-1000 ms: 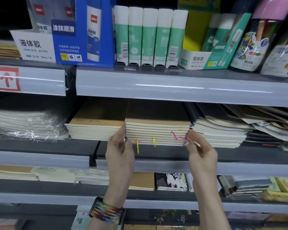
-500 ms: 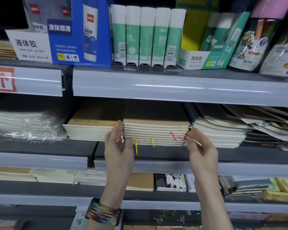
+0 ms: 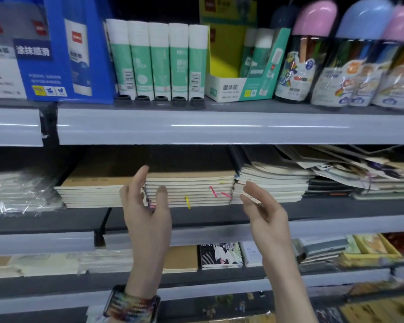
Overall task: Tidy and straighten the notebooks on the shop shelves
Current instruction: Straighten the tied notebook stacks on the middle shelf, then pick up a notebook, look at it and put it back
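The left hand [image 3: 147,213] flanks the notebook stack's [image 3: 191,185] left corner, fingers straight; the right hand [image 3: 264,210] hovers beside it, fingers loosely spread.

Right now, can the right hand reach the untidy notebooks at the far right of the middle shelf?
Probably yes: the right hand is empty, and the untidy notebooks lie at the open shelf front with nothing between.

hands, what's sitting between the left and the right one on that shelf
In the head view, the middle stack of kraft-covered notebooks lies between the left hand and the right hand, its front edge facing out.
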The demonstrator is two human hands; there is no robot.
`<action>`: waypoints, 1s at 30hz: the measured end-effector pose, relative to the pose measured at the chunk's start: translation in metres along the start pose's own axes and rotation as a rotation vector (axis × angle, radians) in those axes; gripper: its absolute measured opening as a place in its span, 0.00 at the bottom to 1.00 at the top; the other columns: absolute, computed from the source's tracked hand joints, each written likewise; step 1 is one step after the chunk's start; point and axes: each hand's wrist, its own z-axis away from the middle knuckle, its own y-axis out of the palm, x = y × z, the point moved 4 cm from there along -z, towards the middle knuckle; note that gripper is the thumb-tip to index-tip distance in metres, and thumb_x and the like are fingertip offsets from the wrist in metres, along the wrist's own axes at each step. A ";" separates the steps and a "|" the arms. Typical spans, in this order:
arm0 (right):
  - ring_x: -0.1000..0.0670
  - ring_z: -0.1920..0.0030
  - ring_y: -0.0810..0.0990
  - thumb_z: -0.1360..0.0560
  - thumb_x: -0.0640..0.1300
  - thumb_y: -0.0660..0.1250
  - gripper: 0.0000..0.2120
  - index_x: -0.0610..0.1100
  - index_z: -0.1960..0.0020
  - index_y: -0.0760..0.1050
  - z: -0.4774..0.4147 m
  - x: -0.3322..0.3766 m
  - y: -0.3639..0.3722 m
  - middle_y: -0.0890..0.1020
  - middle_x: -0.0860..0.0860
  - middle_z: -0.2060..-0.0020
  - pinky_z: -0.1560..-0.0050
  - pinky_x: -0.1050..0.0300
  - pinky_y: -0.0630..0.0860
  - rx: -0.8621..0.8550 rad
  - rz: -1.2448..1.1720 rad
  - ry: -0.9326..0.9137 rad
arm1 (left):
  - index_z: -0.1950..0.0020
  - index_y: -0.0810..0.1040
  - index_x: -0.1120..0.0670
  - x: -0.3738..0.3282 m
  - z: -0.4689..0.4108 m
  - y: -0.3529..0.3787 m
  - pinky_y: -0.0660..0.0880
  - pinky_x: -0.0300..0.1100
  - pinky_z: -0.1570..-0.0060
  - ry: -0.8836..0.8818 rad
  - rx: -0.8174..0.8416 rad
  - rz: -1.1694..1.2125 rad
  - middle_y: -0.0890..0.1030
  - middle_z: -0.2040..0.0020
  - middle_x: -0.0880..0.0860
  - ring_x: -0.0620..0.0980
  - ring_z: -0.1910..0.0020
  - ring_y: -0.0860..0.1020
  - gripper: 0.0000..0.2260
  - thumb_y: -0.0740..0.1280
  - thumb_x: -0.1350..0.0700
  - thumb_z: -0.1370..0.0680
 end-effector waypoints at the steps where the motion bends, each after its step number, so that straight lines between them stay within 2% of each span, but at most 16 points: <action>1: 0.71 0.46 0.77 0.19 0.41 0.65 0.15 0.53 0.35 0.77 0.001 0.000 -0.005 0.81 0.63 0.41 0.49 0.78 0.73 -0.003 0.001 -0.008 | 0.30 0.72 0.45 -0.004 0.003 0.003 0.71 0.28 0.52 0.028 0.003 0.002 0.70 0.37 0.43 0.30 0.44 0.72 0.18 0.65 0.57 0.19; 5: 0.69 0.46 0.78 0.19 0.42 0.66 0.14 0.54 0.36 0.78 0.003 0.005 -0.031 0.82 0.63 0.43 0.46 0.72 0.75 -0.035 -0.009 -0.037 | 0.31 0.73 0.45 -0.018 0.017 0.021 0.70 0.44 0.32 0.091 0.068 0.002 0.72 0.36 0.44 0.39 0.35 0.71 0.18 0.66 0.59 0.20; 7: 0.67 0.45 0.79 0.19 0.41 0.66 0.14 0.53 0.36 0.78 0.004 0.008 -0.044 0.82 0.63 0.43 0.43 0.68 0.76 -0.053 -0.016 -0.054 | 0.31 0.74 0.45 -0.024 0.026 0.032 0.69 0.49 0.31 0.086 0.107 0.011 0.73 0.35 0.44 0.39 0.35 0.71 0.18 0.66 0.60 0.20; 10: 0.66 0.45 0.79 0.19 0.41 0.66 0.14 0.55 0.36 0.78 0.008 0.011 -0.067 0.83 0.62 0.44 0.46 0.71 0.76 -0.069 -0.014 -0.082 | 0.32 0.74 0.45 -0.033 0.040 0.048 0.70 0.51 0.32 0.103 0.165 0.021 0.74 0.36 0.40 0.39 0.35 0.71 0.17 0.66 0.58 0.19; 13: 0.66 0.45 0.79 0.19 0.43 0.66 0.14 0.56 0.37 0.78 0.013 0.014 -0.092 0.83 0.63 0.44 0.48 0.74 0.75 -0.094 -0.008 -0.117 | 0.33 0.75 0.44 -0.041 0.056 0.064 0.72 0.51 0.33 0.103 0.228 0.042 0.75 0.39 0.40 0.40 0.37 0.72 0.15 0.66 0.56 0.19; 18: 0.64 0.42 0.79 0.19 0.42 0.66 0.13 0.52 0.36 0.78 0.019 0.017 -0.130 0.83 0.62 0.45 0.42 0.67 0.76 -0.146 0.020 -0.186 | 0.35 0.76 0.42 -0.050 0.081 0.092 0.73 0.49 0.34 0.079 0.330 0.076 0.76 0.38 0.40 0.40 0.37 0.74 0.14 0.66 0.55 0.19; 23: 0.63 0.41 0.79 0.20 0.41 0.67 0.13 0.51 0.36 0.78 0.021 0.017 -0.160 0.83 0.60 0.44 0.41 0.68 0.75 -0.234 0.020 -0.219 | 0.35 0.75 0.41 -0.058 0.094 0.115 0.73 0.48 0.34 0.048 0.422 0.087 0.76 0.37 0.38 0.36 0.37 0.73 0.14 0.66 0.54 0.19; 26: 0.60 0.41 0.80 0.20 0.41 0.67 0.13 0.52 0.37 0.78 0.020 0.018 -0.173 0.83 0.59 0.44 0.42 0.62 0.79 -0.314 0.012 -0.225 | 0.35 0.75 0.41 -0.062 0.094 0.124 0.72 0.46 0.34 0.084 0.453 0.067 0.76 0.37 0.36 0.36 0.36 0.72 0.15 0.66 0.53 0.20; 30: 0.53 0.41 0.81 0.20 0.41 0.67 0.13 0.54 0.39 0.79 0.018 0.017 -0.184 0.83 0.57 0.43 0.41 0.50 0.79 -0.422 -0.019 -0.221 | 0.37 0.75 0.39 -0.067 0.087 0.134 0.67 0.36 0.36 0.138 0.436 0.049 0.75 0.38 0.35 0.34 0.35 0.71 0.14 0.67 0.53 0.20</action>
